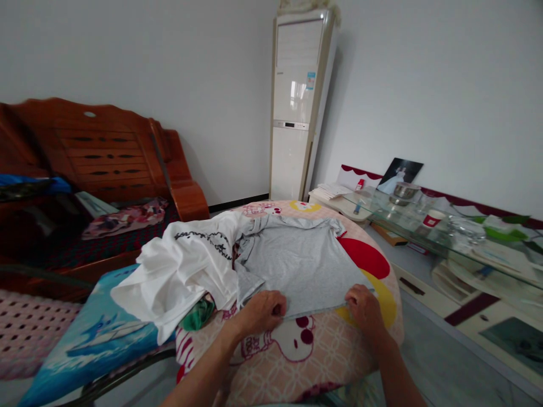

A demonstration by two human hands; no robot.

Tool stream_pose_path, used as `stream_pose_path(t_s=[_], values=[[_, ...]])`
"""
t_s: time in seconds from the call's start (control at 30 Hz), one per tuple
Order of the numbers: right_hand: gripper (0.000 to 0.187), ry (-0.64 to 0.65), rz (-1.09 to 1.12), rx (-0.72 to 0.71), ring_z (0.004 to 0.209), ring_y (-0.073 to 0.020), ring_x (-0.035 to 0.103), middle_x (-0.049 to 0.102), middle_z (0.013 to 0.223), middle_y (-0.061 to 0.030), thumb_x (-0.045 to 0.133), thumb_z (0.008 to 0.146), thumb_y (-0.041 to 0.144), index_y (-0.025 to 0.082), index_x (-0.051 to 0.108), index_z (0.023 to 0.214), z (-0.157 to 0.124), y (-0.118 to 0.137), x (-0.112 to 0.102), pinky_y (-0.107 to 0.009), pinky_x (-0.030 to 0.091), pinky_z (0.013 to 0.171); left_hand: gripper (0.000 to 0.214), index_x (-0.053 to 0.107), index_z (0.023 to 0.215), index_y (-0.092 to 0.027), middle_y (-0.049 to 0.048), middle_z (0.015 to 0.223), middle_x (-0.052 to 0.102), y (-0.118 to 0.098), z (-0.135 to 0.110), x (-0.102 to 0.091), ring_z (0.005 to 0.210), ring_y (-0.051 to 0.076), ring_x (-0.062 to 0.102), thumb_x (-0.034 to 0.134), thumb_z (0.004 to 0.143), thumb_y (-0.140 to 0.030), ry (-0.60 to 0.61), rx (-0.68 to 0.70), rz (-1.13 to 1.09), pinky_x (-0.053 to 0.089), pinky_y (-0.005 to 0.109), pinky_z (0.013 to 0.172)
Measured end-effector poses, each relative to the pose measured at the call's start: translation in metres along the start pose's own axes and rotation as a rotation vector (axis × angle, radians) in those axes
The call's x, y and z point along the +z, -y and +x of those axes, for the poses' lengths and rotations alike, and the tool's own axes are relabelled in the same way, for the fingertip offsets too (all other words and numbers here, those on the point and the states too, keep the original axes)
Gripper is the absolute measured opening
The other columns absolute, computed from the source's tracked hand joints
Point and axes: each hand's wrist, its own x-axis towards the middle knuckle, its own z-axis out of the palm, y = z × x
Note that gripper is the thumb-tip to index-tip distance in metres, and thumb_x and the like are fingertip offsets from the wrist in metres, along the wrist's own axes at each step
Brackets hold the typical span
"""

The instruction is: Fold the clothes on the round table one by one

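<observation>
A grey T-shirt (297,263) lies spread on a round table with a patterned cloth (331,353). My left hand (265,311) is closed on its near edge, left of the middle. At the near right corner, my right hand (363,305) has its fingers closed on the same edge. The far part of the shirt is bunched up along the back. Against its left side lies a crumpled white garment (182,268) with black lettering, hanging over the table's edge. A bit of green cloth (198,315) shows beneath the white garment.
To the left stand a chair with a blue dolphin-print cushion (102,333) and a wooden sofa (106,152) holding folded cloth. A tall air conditioner (292,107) fills the corner. On the right, a glass-topped cabinet (449,237) carries a paper cup, a metal bowl and a photo.
</observation>
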Motion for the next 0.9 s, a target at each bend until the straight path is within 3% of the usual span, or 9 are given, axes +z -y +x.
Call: stream_pose_path(t_s=[0.13,0.3,0.47,0.67,0.77,0.9], values=[[0.019,0.060,0.086,-0.011,0.092,-0.0223,0.058,0.067,0.091,-0.0104,0.053,0.074,0.013,0.016,0.069,0.081,0.001,0.004,-0.001,-0.033,0.045,0.085,0.027,0.059,0.095,-0.020,0.0027,0.096,0.063,-0.005,-0.001,-0.001,0.087,0.018,0.058,0.059,0.068,-0.015,0.007,-0.027,0.062,0.041,0.026,0.077],[0.031,0.167,0.123,-0.056,0.114,-0.0271,0.054,0.063,0.120,-0.0149,0.067,0.074,0.026,0.015,0.071,0.103,-0.003,0.022,0.003,-0.041,0.041,0.100,0.037,0.058,0.098,-0.022,0.0040,0.104,0.063,-0.002,0.000,0.007,0.101,0.020,0.057,0.048,0.068,-0.002,-0.033,-0.009,0.139,0.041,0.029,0.086],[0.035,0.201,0.136,-0.195,0.114,-0.0266,0.053,0.061,0.122,-0.0137,0.070,0.075,0.029,0.017,0.068,0.108,-0.006,0.057,0.014,-0.041,0.041,0.100,0.024,0.059,0.092,-0.021,0.0039,0.097,0.063,0.005,0.004,0.017,0.093,0.019,0.059,0.050,0.073,-0.008,-0.105,0.012,0.110,0.043,0.029,0.082],[0.030,0.184,0.110,-0.259,0.104,-0.0217,0.056,0.065,0.112,-0.0102,0.056,0.076,0.006,0.018,0.069,0.101,0.003,0.069,0.021,-0.036,0.044,0.094,0.021,0.060,0.094,-0.019,0.0038,0.094,0.065,0.010,0.007,0.021,0.090,0.018,0.060,0.051,0.077,-0.013,-0.167,-0.029,0.067,0.043,0.028,0.083],[0.030,0.214,0.176,-0.250,0.106,-0.0217,0.056,0.064,0.115,-0.0108,0.061,0.078,0.015,0.017,0.068,0.107,0.005,0.071,0.015,-0.035,0.043,0.095,0.018,0.061,0.094,-0.020,0.0032,0.094,0.067,0.014,0.008,0.021,0.089,0.018,0.061,0.052,0.079,-0.015,-0.178,-0.042,0.040,0.042,0.028,0.083],[0.040,0.287,0.226,-0.290,0.109,-0.0222,0.055,0.063,0.120,-0.0098,0.068,0.077,0.029,0.019,0.065,0.115,0.004,0.092,0.012,-0.034,0.042,0.097,0.016,0.061,0.097,-0.019,0.0048,0.096,0.067,0.018,0.010,0.023,0.091,0.020,0.061,0.049,0.087,-0.024,-0.221,-0.044,0.026,0.042,0.030,0.084]])
